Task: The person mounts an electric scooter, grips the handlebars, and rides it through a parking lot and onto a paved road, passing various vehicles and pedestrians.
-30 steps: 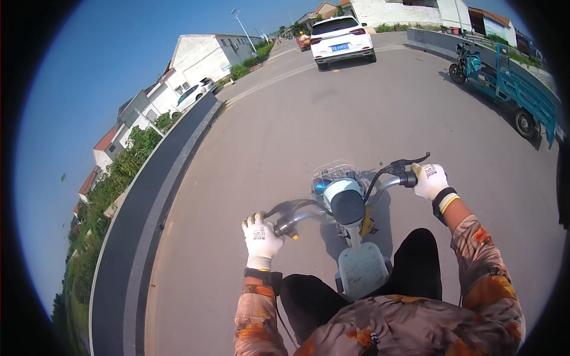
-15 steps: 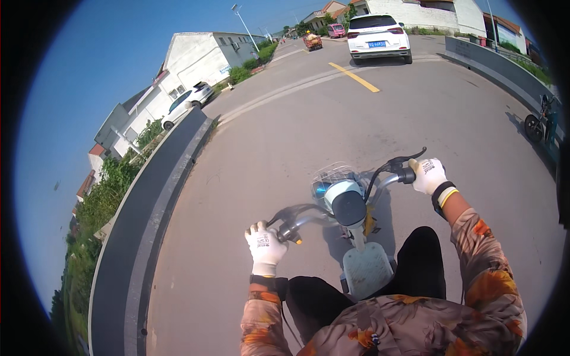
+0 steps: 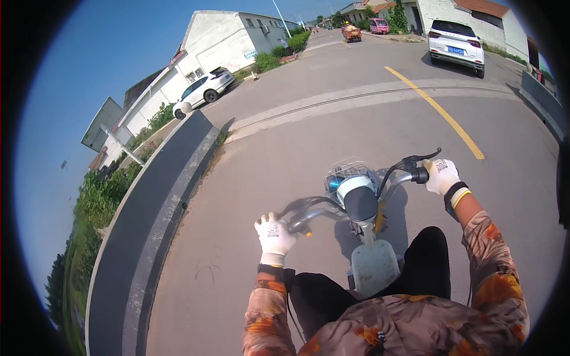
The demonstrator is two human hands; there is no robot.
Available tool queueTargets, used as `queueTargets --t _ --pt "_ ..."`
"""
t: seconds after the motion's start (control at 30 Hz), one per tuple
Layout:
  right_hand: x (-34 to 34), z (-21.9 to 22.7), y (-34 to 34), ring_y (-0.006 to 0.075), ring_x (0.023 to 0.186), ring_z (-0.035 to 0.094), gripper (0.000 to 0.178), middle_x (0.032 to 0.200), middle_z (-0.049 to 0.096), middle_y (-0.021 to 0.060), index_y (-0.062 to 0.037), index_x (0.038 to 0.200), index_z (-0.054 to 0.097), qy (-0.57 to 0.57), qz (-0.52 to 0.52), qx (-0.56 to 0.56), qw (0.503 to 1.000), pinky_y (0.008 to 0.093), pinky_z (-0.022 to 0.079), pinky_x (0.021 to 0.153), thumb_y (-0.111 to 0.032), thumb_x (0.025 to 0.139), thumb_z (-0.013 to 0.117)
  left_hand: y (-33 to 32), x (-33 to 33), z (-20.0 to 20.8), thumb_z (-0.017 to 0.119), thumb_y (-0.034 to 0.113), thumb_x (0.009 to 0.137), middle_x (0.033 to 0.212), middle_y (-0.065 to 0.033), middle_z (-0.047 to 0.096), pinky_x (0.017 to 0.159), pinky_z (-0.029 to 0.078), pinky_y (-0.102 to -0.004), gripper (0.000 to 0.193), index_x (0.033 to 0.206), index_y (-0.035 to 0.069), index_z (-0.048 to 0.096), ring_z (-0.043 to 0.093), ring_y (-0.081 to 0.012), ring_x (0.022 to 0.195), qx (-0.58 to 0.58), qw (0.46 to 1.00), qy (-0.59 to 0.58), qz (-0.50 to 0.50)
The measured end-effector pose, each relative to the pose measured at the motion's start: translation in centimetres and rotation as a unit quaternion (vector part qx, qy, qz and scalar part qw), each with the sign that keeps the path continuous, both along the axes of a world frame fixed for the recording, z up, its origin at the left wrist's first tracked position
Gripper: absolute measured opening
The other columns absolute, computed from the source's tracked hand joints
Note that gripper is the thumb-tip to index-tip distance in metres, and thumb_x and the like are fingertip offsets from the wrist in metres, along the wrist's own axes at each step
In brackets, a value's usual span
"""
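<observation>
I sit astride a pale scooter (image 3: 376,268) on a paved road. My left hand (image 3: 275,237), in a white glove, is wrapped round the left handlebar grip, and the glove hides most of that grip. My right hand (image 3: 442,175), gloved the same way, closes round the right grip. A black brake lever (image 3: 428,155) sticks out just ahead of the right hand, with no finger seen on it. Between the hands are the scooter's dark-topped head (image 3: 361,203) and a wire basket (image 3: 347,168) in front of it.
A grey concrete barrier (image 3: 155,196) runs along the left; another wall (image 3: 543,104) stands at right. Ahead are a white car (image 3: 456,47) on the right, a loaded red cart (image 3: 351,33) farther off, and a parked white car (image 3: 205,90) at left. A yellow line (image 3: 439,110) marks the road.
The scooter has moved forward: the seam across the road and the yellow line are nearer. The white car ahead appears farther right and smaller. Both hands keep their hold.
</observation>
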State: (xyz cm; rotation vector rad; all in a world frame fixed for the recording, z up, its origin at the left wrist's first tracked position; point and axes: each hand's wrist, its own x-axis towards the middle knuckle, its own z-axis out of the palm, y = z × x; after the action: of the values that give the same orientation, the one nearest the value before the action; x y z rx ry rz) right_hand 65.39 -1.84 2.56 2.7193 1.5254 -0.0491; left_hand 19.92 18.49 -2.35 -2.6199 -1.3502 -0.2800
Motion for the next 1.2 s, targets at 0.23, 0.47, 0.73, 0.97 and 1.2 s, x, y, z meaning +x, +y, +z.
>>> queueTargets --t 0.23,0.47,0.73,0.97,1.2 --pt "4.8 -1.7 13.8 0.0377 0.096 0.077 0.035 0.096 0.078 0.0175 -0.013 0.113 0.071 -0.03 0.039 -0.033 0.998 0.047 0.059 0.088 -0.016 0.079 0.065 8.7 3.9 -4.9 0.081 0.03 0.067 0.114 -0.007 0.069 0.103 0.038 -0.0488 0.026 0.088 0.015 0.081 0.059 -0.0299 0.116 -0.021 0.998 -0.032 0.057" --pt "6.3 -1.9 23.2 0.0372 0.088 0.076 0.03 0.086 0.077 0.0138 -0.0131 0.11 0.07 -0.065 0.132 0.024 0.989 0.0477 0.055 0.085 -0.022 0.081 0.073 11.4 3.1 -7.2 0.081 0.031 0.066 0.117 -0.0087 0.069 0.101 0.039 -0.0505 0.03 0.088 0.011 0.08 0.059 -0.0322 0.114 0.019 0.991 -0.061 0.115" --pt "6.4 -3.3 36.0 0.0349 0.095 0.075 0.033 0.092 0.078 0.0127 -0.0148 0.113 0.071 -0.076 0.217 0.022 0.973 0.0461 0.05 0.092 -0.02 0.08 0.07 14.5 1.3 -8.6 0.079 0.032 0.069 0.12 -0.011 0.067 0.105 0.04 -0.0539 0.028 0.09 0.012 0.08 0.058 -0.0356 0.118 0.02 0.978 -0.066 0.195" --pt "3.9 -3.8 49.0 0.0352 0.094 0.074 0.035 0.093 0.078 0.0122 -0.0167 0.114 0.071 -0.034 0.311 0.057 0.948 0.047 0.049 0.089 -0.023 0.08 0.071 18.4 0.3 -10.5 0.076 0.029 0.071 0.133 -0.0132 0.066 0.107 0.039 -0.055 0.024 0.087 0.012 0.08 0.058 -0.037 0.123 0.043 0.961 -0.072 0.265" --pt "0.6 -8.6 61.2 0.0366 0.096 0.075 0.04 0.099 0.079 0.0141 -0.0147 0.119 0.071 -0.04 0.34 0.021 0.939 0.0469 0.053 0.093 -0.021 0.08 0.068 25.1 -1.3 -11.6 0.076 0.028 0.073 0.135 -0.0208 0.065 0.114 0.036 -0.0578 0.028 0.092 0.008 0.083 0.056 -0.0414 0.129 0.024 0.948 -0.075 0.309"
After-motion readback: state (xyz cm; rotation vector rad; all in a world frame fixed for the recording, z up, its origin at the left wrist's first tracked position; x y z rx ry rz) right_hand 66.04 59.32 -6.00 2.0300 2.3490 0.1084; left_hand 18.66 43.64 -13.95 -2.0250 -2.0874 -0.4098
